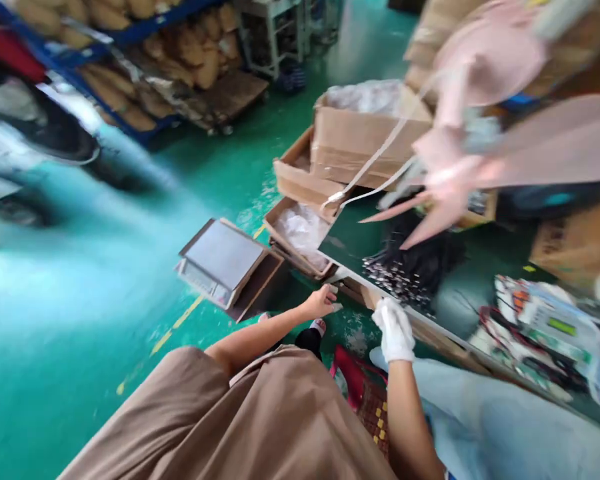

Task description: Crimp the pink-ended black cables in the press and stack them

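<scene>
Both hands reach down to the near edge of the table (pixel 350 243). My left hand (pixel 323 301), bare, has its fingers stretched toward the table's corner. The tips are smeared by blur, so I cannot tell whether they pinch anything or only touch the edge. My right hand (pixel 394 331), in a white glove, is just beside it on the same edge. Its back is turned to me and its fingers are tucked out of sight, so I cannot tell whether it grips something.

Just beyond the glove, on the dark green tabletop, lies a heap of black cables (pixel 410 270) with shiny metal ends. The glove is near the heap, but contact is too blurred to judge.

Past the corner, an open cardboard box (pixel 303 230) on the floor holds clear plastic, and a grey scale (pixel 223 259) rests on another box to the left. 1 larger carton (pixel 360 143) stands behind them. A pink fan (pixel 480 100) fills the upper right, heavily smeared. Toward the right end of the table, a pale meter (pixel 555 320) with wires is hard to make out. Below my arms, a red seat (pixel 363 393) shows only in part, cut off by my brown clothing. Shelves (pixel 145 40) at the top left are blurred.
</scene>
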Available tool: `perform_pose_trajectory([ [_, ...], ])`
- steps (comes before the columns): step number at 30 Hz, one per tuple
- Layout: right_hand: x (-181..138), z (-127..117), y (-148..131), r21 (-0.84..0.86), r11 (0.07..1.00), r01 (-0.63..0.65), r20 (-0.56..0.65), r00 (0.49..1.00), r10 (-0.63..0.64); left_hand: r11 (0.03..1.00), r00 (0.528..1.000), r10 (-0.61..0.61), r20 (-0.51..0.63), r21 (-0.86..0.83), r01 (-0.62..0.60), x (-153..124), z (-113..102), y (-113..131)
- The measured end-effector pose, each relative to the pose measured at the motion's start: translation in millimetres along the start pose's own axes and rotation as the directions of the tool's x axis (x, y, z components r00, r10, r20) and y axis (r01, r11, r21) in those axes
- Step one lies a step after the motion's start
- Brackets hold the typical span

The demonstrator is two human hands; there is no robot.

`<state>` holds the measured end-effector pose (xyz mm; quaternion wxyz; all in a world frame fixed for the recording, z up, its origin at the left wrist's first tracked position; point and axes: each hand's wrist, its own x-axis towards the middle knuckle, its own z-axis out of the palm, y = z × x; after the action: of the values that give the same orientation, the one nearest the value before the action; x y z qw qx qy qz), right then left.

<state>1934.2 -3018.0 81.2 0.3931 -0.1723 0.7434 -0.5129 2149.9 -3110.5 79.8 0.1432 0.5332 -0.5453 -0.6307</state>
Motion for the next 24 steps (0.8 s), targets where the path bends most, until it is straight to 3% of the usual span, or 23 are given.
perform_pose_trajectory([
  [2, -22.2, 41.9, 24.1, -0.070, 0.986, -0.152, 0.219, 0.962, 0.164, 0.995, 0.995, -0.092, -0.024, -0.049, 0.091, -37.8, -23.3, -38.9],
  [5, -49.7, 120.7, 44.3, -0.254, 0.931, -0.261, 0.448, 0.821, 0.352, 0.972, 0.971, -0.215, -0.109, -0.121, 0.202, -87.2, -64.2, -94.0],
  [7, -62.3, 179.2, 51.6, -0.343, 0.900, -0.269, 0.503, 0.757, 0.418, 0.955, 0.945, -0.276, -0.177, -0.166, 0.247, -114.5, -91.9, -124.6],
  [10, -73.6, 263.2, 61.5, -0.439, 0.859, -0.264, 0.526, 0.700, 0.484, 0.934, 0.905, -0.331, -0.268, -0.233, 0.273, -147.7, -128.9, -157.3],
  [13, -83.1, 328.2, 73.1, -0.500, 0.825, -0.263, 0.534, 0.657, 0.532, 0.916, 0.864, -0.364, -0.346, -0.300, 0.266, -175.3, -158.6, -176.7],
  [17, -98.7, 372.3, 87.6, -0.529, 0.817, -0.229, 0.544, 0.648, 0.533, 0.886, 0.818, -0.412, -0.402, -0.387, 0.257, -206.1, -185.3, -194.4],
  [24, -113.5, 380.4, 96.4, -0.570, 0.813, -0.122, 0.558, 0.668, 0.492, 0.832, 0.788, -0.463, -0.406, -0.506, 0.228, -231.2, -197.3, -214.8],
])
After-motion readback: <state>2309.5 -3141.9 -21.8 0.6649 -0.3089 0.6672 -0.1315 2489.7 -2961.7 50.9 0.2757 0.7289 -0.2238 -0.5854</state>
